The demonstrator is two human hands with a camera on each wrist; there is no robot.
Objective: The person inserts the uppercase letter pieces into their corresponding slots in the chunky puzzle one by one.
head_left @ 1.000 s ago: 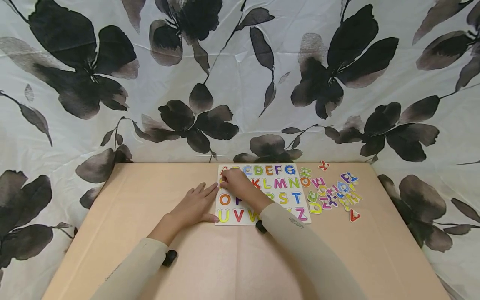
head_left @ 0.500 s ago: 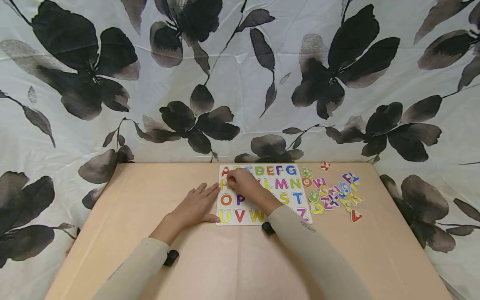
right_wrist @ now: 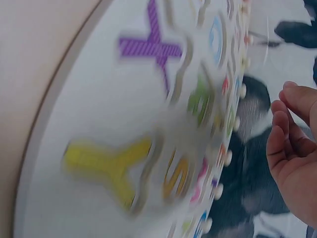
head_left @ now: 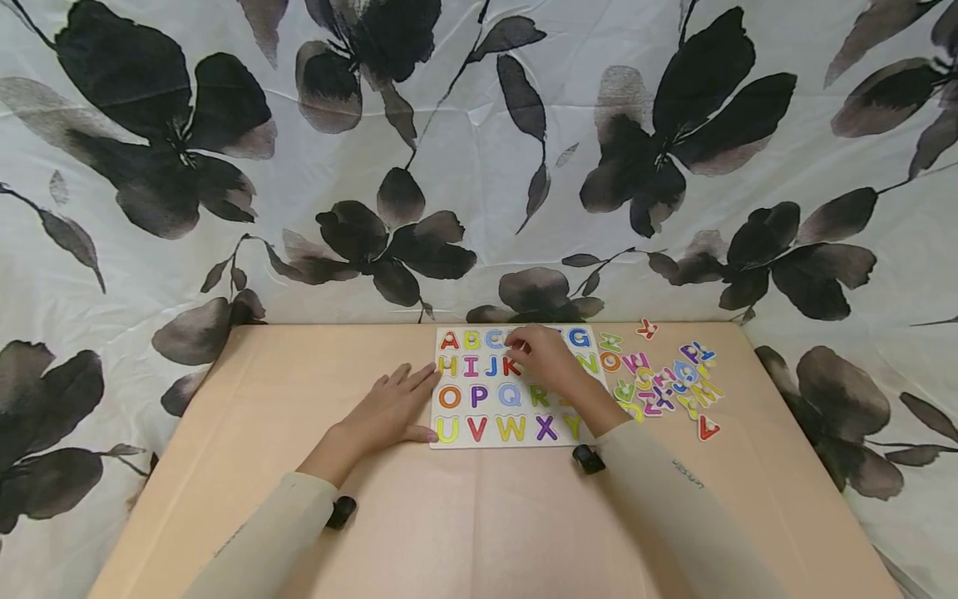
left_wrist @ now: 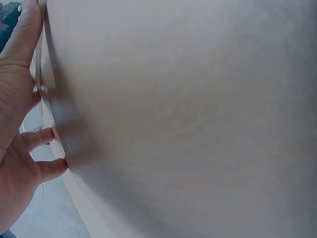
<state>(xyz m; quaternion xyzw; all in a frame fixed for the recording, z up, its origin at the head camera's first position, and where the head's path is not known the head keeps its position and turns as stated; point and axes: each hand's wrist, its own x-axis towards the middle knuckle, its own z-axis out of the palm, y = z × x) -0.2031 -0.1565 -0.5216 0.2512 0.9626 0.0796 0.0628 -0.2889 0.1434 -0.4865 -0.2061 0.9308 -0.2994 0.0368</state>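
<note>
A white alphabet puzzle board [head_left: 490, 413] with coloured letters lies at the table's far side. Above its upper right part my right hand [head_left: 546, 353] hovers, fingers bent toward the thumb. In the right wrist view that hand [right_wrist: 297, 153] shows nothing between thumb and fingers. Small white knobs [right_wrist: 227, 157] stand along the board's far side there, while the yellow Y [right_wrist: 106, 161] and purple X [right_wrist: 151, 47] are flat. My left hand [head_left: 392, 406] rests with extended fingers at the board's left edge. The left wrist view has its fingertips [left_wrist: 59, 168] right at that edge.
Loose knobbed letter pieces [head_left: 684, 373] lie in a heap right of the board, some overlapping. A red piece [head_left: 707, 428] sits nearer me, another red piece [head_left: 646, 329] at the table's back edge. A flowered cloth [head_left: 524, 166] hangs behind the tan table [head_left: 299, 374].
My right hand has moved right from the A and H at the board's left side to above its upper right part, uncovering letters. My left hand stays at the edge.
</note>
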